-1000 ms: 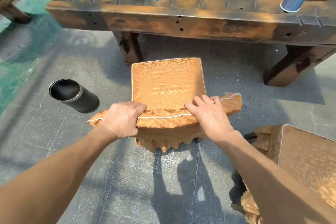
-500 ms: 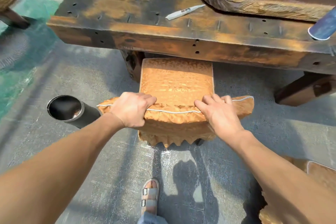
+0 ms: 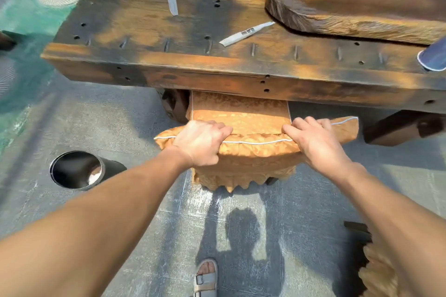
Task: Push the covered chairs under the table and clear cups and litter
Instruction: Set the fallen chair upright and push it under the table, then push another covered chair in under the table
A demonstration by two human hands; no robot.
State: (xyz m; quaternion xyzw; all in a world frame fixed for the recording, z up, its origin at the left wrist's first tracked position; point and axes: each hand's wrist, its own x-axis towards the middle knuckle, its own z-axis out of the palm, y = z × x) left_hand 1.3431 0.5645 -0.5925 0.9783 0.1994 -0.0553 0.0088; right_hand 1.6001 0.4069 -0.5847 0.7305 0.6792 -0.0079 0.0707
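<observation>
A chair in a gold patterned cover (image 3: 243, 113) stands at the front edge of the dark wooden table (image 3: 217, 79), most of its seat hidden under the tabletop. My left hand (image 3: 201, 143) grips the left part of the covered backrest top. My right hand (image 3: 316, 144) grips the right part, fingers curled over the white piping. On the tabletop lie two white paper wrappers (image 3: 245, 34), (image 3: 171, 0). A blue cup (image 3: 433, 59) lies at the table's right edge, partly cut off.
A black cylindrical bin (image 3: 77, 170) stands on the grey tiled floor to the left of the chair. A thick wooden slab (image 3: 357, 0) sits on the table at the back right. A second covered chair (image 3: 376, 270) shows at the lower right edge. My sandalled foot (image 3: 206, 277) is below.
The chair has slid forward under the table with both hands on its backrest; most of the seat is now hidden. I have stepped closer to the table.
</observation>
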